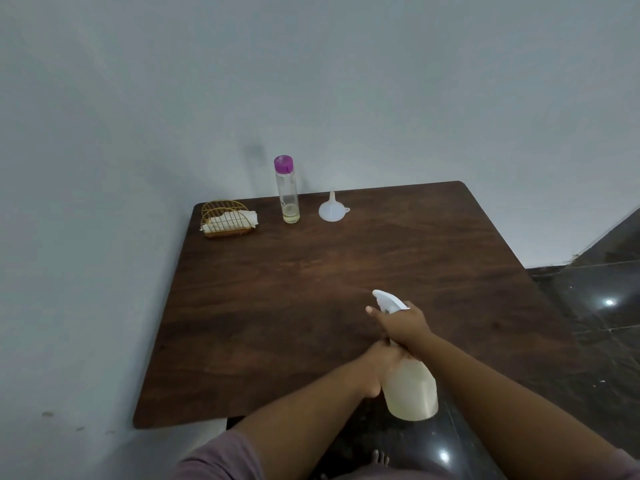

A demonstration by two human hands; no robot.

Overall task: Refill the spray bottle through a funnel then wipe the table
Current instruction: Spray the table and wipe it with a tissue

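Grey walls (381,81) — glossy dark floor (595,306)

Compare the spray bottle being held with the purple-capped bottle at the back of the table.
The spray bottle is tilted and gripped by both hands, left hand and right hand; the purple-capped bottle stands upright on the table, untouched. The spray bottle has a white trigger head and a wide, cloudy body; the other is slim, clear, with a flat cap. The spray bottle looks largely filled; the other holds only a little at the bottom. Both liquids look pale yellowish.

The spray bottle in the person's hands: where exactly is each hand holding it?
The right hand grips the spray bottle at its white trigger head. The left hand holds it around the neck and upper body.
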